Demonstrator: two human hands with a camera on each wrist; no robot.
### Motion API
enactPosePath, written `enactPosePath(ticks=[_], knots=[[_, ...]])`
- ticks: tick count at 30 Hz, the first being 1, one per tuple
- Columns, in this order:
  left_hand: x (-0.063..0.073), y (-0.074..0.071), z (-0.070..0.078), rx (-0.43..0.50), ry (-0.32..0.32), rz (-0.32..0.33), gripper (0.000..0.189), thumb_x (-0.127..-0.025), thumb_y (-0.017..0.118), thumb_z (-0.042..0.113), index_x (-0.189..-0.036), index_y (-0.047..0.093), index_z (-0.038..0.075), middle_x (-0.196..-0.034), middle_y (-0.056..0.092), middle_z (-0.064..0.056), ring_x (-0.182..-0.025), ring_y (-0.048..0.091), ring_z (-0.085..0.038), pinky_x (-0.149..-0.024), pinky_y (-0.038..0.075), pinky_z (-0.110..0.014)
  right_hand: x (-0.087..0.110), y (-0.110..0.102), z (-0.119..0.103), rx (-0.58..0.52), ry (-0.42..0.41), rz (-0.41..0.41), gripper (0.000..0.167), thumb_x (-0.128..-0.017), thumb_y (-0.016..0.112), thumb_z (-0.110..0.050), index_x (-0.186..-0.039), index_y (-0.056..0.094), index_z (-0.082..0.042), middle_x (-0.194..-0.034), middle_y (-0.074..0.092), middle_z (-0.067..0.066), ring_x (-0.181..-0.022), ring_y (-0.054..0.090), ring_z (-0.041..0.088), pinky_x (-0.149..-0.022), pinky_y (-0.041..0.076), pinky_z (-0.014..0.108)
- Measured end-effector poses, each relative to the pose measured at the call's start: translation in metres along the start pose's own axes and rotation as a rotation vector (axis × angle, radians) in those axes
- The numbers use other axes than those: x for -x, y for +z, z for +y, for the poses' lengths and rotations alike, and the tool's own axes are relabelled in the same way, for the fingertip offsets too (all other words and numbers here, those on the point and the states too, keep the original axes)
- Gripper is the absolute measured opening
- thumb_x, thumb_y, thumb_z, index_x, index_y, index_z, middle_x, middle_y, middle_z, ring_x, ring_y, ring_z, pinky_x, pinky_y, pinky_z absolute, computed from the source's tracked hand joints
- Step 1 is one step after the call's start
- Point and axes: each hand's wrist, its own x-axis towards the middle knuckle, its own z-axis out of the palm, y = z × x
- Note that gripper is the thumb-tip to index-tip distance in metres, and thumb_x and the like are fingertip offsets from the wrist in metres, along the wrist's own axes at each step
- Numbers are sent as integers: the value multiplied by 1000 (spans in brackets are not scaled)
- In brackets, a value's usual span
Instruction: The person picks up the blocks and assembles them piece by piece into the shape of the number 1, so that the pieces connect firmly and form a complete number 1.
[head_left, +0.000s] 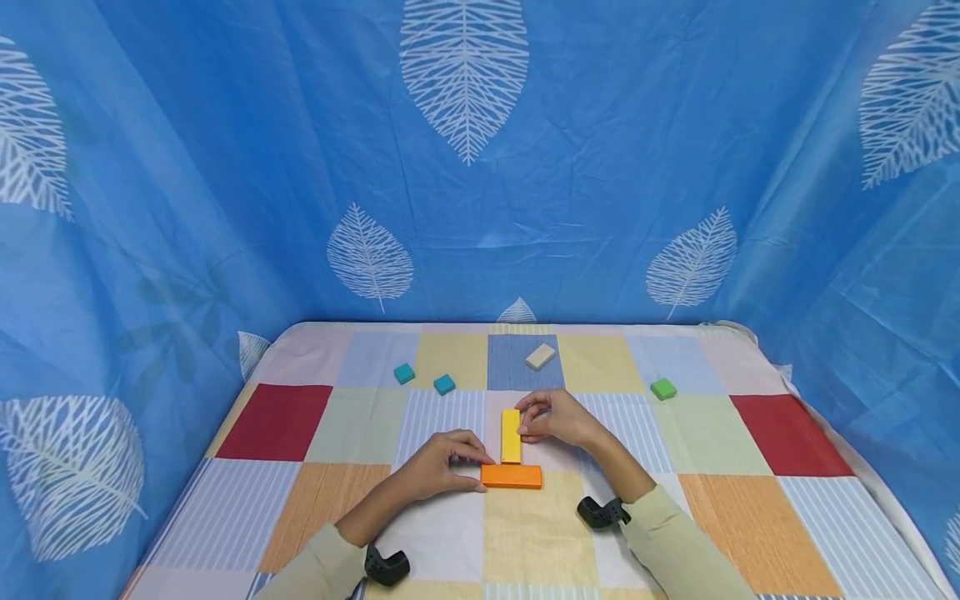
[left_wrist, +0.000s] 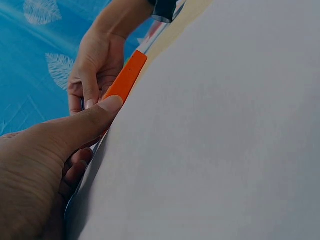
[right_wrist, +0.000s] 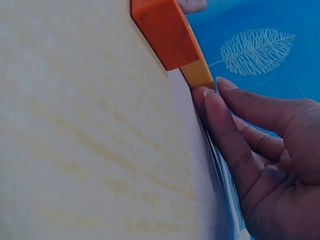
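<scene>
Two long wooden blocks lie near the middle of the tabletop in the head view. The orange block (head_left: 512, 477) runs crosswise, and my left hand (head_left: 435, 467) pinches its left end, thumb on the near side and fingers on the far side. The left wrist view shows that thumb against the orange block (left_wrist: 127, 75). Just behind it the yellow block (head_left: 511, 435) points away, its near end close against the orange one. My right hand (head_left: 558, 418) holds the yellow block by its far right side, fingers bent. In the right wrist view fingertips meet the yellow block (right_wrist: 200, 75).
Farther back lie two small teal blocks (head_left: 404, 373), a pale wooden block (head_left: 540, 357) and, to the right, a green block (head_left: 663, 388). A patchwork cloth (head_left: 360, 425) covers the table. Blue curtains with white leaves (head_left: 465, 250) enclose the back and sides.
</scene>
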Motion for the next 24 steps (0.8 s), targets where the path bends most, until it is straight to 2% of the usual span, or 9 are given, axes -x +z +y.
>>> enactPosePath(ticks=[24], knots=[[1,1,-2,-4,13,6,30,-81,87,24,-110,80,18,-104,69,11,-98,60,-8,-89,51,-28,1,2,0,6,-4,-10,34,-87,75,1,-117,64,10,-87,65,14,-76,71,22,-72,60,37]])
